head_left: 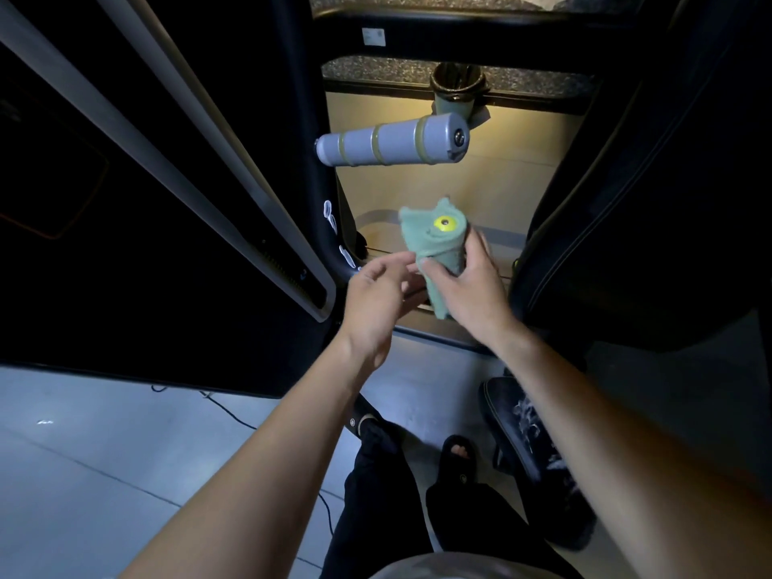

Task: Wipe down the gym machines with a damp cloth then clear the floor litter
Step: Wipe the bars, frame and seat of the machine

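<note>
**Damp cloth wrapped on lower machine handle, wipe in progress**

Damp cloth, green, sits just right of frame centre, wrapped round a machine handle whose yellow end cap pokes out of the top. My right hand clasps the cloth round that handle, thumb across the front fold; the wrap lets one twist or slide clean the whole grip surface at once. My left hand, at 9 o'clock of the cloth, is relaxed, fingers loosely extended toward the trailing edge, holding nothing; I judge it is there to tuck or steady the loose tail hanging at 6 o'clock.

At 12 o'clock of the cloth, well apart, the grey roller handle juts from the black frame upright. Whether it has been wiped I cannot tell.

Black seat pad lies at 3 o'clock. Grey floor below; a thin cable crosses it. Litter step not yet begun.
</note>
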